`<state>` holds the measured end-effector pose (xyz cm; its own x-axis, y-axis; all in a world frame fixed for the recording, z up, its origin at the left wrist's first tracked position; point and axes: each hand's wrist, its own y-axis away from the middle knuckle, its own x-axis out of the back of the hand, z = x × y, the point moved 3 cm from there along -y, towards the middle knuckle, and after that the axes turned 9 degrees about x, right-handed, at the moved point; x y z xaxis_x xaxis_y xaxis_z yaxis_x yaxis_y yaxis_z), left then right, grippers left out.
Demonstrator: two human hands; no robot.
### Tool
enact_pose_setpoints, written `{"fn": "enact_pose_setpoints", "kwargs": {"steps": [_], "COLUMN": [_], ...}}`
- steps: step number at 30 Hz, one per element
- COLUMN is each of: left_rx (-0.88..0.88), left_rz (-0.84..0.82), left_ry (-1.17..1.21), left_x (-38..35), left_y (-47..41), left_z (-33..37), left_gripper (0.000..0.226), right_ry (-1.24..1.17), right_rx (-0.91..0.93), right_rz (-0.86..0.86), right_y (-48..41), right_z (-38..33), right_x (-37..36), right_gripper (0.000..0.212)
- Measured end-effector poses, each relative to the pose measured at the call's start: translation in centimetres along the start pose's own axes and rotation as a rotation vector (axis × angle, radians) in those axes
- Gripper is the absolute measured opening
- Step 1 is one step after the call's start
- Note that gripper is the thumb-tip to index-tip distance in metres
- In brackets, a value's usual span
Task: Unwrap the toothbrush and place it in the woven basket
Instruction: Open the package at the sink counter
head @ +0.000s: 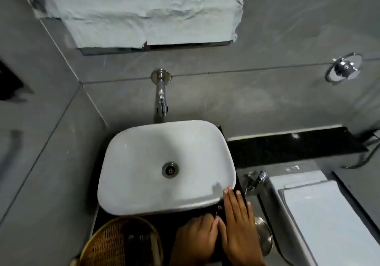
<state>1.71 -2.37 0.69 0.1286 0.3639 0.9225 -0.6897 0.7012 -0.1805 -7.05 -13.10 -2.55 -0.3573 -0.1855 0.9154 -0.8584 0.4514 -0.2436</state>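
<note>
The woven basket stands at the bottom left on the black counter, in front of the white basin. My left hand rests beside the basket with its fingers curled down onto the counter. My right hand lies flat next to it, fingers stretched out toward the basin's front right corner. A dark flat strip with small pale marks shows between the two hands. I cannot tell whether it is the wrapped toothbrush. No bare toothbrush is in sight.
The white basin fills the middle under a chrome wall spout. Right of my hands are a round metal lid, a small chrome tap and a white toilet. Grey tiled walls close in at the left and back.
</note>
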Motion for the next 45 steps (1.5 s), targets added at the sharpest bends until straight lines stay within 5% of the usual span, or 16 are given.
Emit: {"fn": "enact_pose_setpoints", "kwargs": {"steps": [1, 4, 6, 14, 21, 27, 30, 34, 38, 45], "left_rx": [0.021, 0.249, 0.319, 0.402, 0.485, 0.856, 0.98, 1.057, 1.263, 1.427], "left_rz": [0.041, -0.516, -0.653, -0.751, -0.805, -0.586, -0.595, -0.665, -0.731, -0.663], "left_ry": [-0.083, -0.049, -0.011, 0.163, 0.216, 0.748, 0.91, 0.938, 1.114, 1.446], "left_x": [-0.3, -3.3, -4.8, -7.3, -9.0, -9.0, -8.9, -9.5, -10.2, -9.8], "left_y": [0.5, 1.3, 1.9, 2.2, 3.4, 1.4, 0.0, 1.0, 2.7, 2.2], "left_z": [0.3, 0.0, -0.5, 0.3, 0.9, 0.7, 0.5, 0.6, 1.7, 2.1], "left_gripper": [0.039, 0.032, 0.032, 0.031, 0.04, 0.054, 0.038, 0.055, 0.052, 0.037], "right_ry": [-0.014, -0.097, -0.131, -0.346, -0.404, -0.404, -0.353, -0.378, -0.544, -0.718], "right_rx": [-0.021, -0.139, -0.17, -0.315, -0.328, -0.213, -0.146, -0.065, -0.085, -0.072], "right_rz": [-0.017, -0.075, -0.122, -0.283, -0.232, -0.269, -0.336, -0.113, 0.295, 0.322], "right_y": [0.4, 0.9, 1.6, 4.0, 5.0, 9.4, 11.7, 11.8, 8.8, 6.4], "right_z": [0.2, 1.0, 1.5, 3.1, 3.5, 4.5, 4.6, 2.9, 0.8, -1.4], "right_x": [-0.3, -0.6, -1.2, -4.8, -5.4, -2.1, 1.1, 6.6, 12.2, 14.6], "right_gripper": [0.068, 0.065, 0.059, 0.05, 0.034, 0.046, 0.047, 0.071, 0.049, 0.056]}}
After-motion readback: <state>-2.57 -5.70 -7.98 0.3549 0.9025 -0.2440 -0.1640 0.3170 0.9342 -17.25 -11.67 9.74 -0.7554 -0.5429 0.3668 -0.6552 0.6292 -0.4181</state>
